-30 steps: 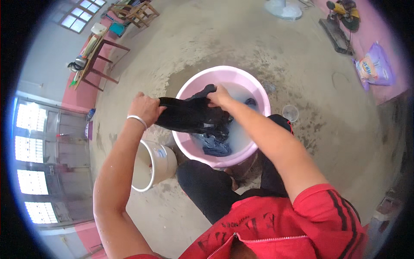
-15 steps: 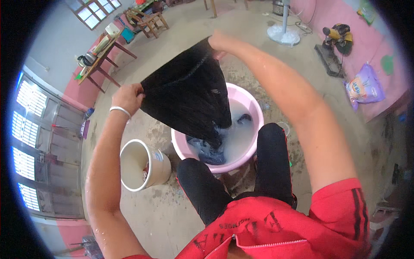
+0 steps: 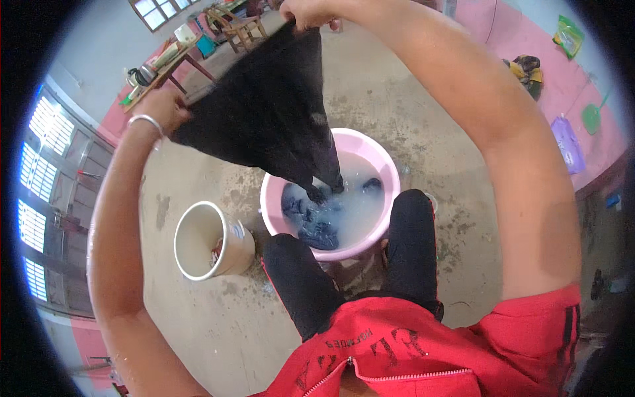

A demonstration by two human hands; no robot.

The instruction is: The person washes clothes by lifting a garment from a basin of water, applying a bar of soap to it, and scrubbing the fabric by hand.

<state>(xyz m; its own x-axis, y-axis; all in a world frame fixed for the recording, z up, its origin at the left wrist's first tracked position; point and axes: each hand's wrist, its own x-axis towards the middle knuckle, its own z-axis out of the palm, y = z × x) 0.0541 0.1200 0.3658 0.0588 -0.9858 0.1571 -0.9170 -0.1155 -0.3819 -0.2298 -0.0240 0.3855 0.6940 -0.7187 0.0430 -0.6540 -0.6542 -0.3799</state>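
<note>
Wet black trousers [image 3: 264, 109] hang stretched between my raised hands, their two narrow lower ends just over the water in a pink basin [image 3: 270, 205]. My left hand [image 3: 162, 111], with a white band at the wrist, is closed on one upper corner. At the far upper corner my right hand [image 3: 309, 13] grips the same edge. Cloudy water fills the basin. Dark blue clothing [image 3: 317, 235] lies soaking at its near left, and a small dark piece of cloth [image 3: 372, 184] shows at the right side.
A white bucket [image 3: 235, 255] with something reddish inside stands left of the basin. My knees flank the basin's near side. A wooden table [image 3: 173, 69] with a kettle and other items is at the far left. Along the right wall are a purple bag [image 3: 567, 142] and a yellow-black power tool [image 3: 527, 71].
Both hands have lifted the trousers higher and farther left. The lower ends have come up, so more of the basin's water and the blue clothing shows. My view has shifted slightly.
</note>
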